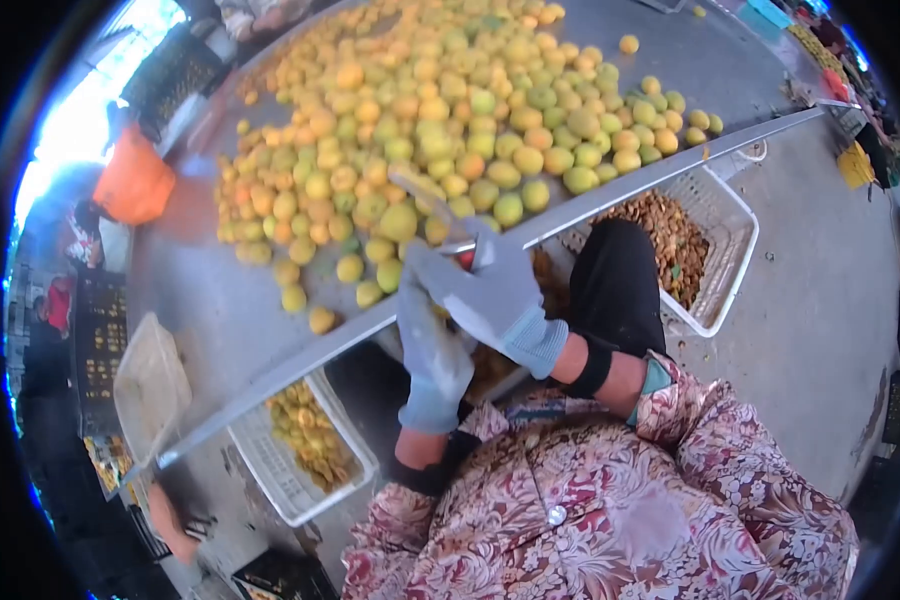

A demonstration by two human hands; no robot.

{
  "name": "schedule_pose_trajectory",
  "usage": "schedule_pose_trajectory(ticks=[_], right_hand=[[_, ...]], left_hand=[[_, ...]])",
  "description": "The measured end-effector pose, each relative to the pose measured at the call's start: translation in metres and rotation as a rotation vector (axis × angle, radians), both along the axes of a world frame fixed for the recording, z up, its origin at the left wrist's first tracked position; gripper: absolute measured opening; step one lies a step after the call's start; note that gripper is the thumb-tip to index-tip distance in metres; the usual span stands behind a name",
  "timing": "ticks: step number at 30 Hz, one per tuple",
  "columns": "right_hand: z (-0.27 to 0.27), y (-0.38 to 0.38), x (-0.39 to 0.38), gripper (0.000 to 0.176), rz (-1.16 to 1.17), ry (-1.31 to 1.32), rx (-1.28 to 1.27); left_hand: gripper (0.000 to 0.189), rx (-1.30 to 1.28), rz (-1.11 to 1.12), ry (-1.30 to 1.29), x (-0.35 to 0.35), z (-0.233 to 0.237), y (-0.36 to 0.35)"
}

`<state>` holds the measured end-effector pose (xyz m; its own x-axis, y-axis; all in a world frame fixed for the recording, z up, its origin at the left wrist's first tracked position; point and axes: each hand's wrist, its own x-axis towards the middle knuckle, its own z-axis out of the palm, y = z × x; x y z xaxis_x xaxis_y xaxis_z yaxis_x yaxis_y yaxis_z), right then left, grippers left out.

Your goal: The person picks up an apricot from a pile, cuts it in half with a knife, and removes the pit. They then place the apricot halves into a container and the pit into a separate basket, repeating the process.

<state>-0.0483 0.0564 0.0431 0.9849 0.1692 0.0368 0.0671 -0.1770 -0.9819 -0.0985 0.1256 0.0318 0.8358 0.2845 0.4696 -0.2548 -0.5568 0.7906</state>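
Note:
Both my hands wear grey gloves and meet just over the near edge of a metal table (670, 40). My right hand (505, 295) is closed round a knife (425, 192), whose blade points up and left over the fruit; a bit of red shows at its handle. My left hand (432, 335) is curled up against the right one. A speck of yellow shows between the hands, but what the left fingers hold is hidden. Just beyond lies a big heap of yellow-green and orange apricots (400, 150).
Below the table edge, a white crate (738, 245) on the right holds brown pits (665, 235). Another white crate (355, 440) on the left holds yellow fruit pieces (315, 440). An orange bag (135, 178) and a pale basin (150, 385) are at the left.

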Motion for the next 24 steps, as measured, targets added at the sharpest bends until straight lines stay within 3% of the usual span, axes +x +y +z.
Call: schedule_pose_trajectory(ticks=[2, 4, 5, 6, 7, 8, 9, 12, 13, 16, 17, 18, 19, 20, 22, 24], right_hand=[[0.007, -0.003, 0.007, 0.063, 0.129, 0.113, -0.029], [0.023, -0.010, 0.023, 0.071, 0.174, 0.091, -0.081], [0.034, -0.016, 0.034, 0.072, 0.171, 0.114, -0.119], [0.035, -0.020, 0.048, 0.062, 0.176, 0.135, -0.278], [0.021, -0.025, 0.060, 0.046, 0.190, -0.313, -0.644], [0.014, -0.020, 0.073, 0.041, 0.084, -0.259, -0.791], [0.007, -0.016, 0.084, 0.035, -0.031, -0.204, -0.937], [-0.022, -0.016, 0.100, 0.032, -0.064, -0.311, -1.111], [-0.031, -0.016, 0.103, 0.032, -0.057, -0.318, -1.111], [-0.044, -0.017, 0.100, 0.030, -0.061, -0.368, -1.166], [-0.045, -0.018, 0.096, 0.031, -0.123, -0.536, -1.115], [-0.045, -0.020, 0.089, 0.031, -0.186, -0.701, -1.057], [-0.028, -0.021, 0.076, 0.031, -0.186, -0.701, -1.057], [0.005, -0.023, 0.058, 0.033, -0.035, -0.473, -0.726], [0.015, -0.018, 0.025, 0.039, 0.219, 0.044, -0.003], [0.033, -0.010, 0.002, 0.035, 0.343, 0.078, 0.078]], left_hand=[[0.045, -1.471, -0.693, 0.364, 0.004, -0.018, 0.039], [0.050, -1.455, -0.865, 0.123, 0.012, -0.021, 0.045], [0.050, -1.660, -0.900, 0.134, 0.010, -0.020, 0.049], [0.050, -1.657, -0.884, 0.119, 0.006, -0.011, 0.046], [0.051, -1.659, -0.663, 0.150, 0.004, 0.004, 0.039], [0.052, -1.655, -0.448, 0.179, 0.002, 0.012, 0.037], [0.053, -1.674, -0.619, 0.133, 0.001, 0.004, 0.043], [0.053, -1.461, -0.522, 0.153, 0.000, 0.007, 0.043], [0.053, -1.429, -0.606, 0.120, -0.001, 0.004, 0.047], [0.051, -1.245, -0.549, 0.070, -0.003, 0.002, 0.051], [0.051, -1.246, -0.549, 0.067, -0.004, 0.002, 0.051], [0.049, -1.001, -0.411, 0.063, -0.006, 0.004, 0.050], [0.048, -0.755, -0.276, 0.059, -0.006, 0.006, 0.049], [0.048, -0.755, -0.275, 0.058, -0.005, 0.009, 0.048], [0.046, -0.311, -0.105, -0.051, -0.004, 0.012, 0.042], [0.042, -0.210, -0.122, -0.048, -0.006, 0.005, 0.040]])
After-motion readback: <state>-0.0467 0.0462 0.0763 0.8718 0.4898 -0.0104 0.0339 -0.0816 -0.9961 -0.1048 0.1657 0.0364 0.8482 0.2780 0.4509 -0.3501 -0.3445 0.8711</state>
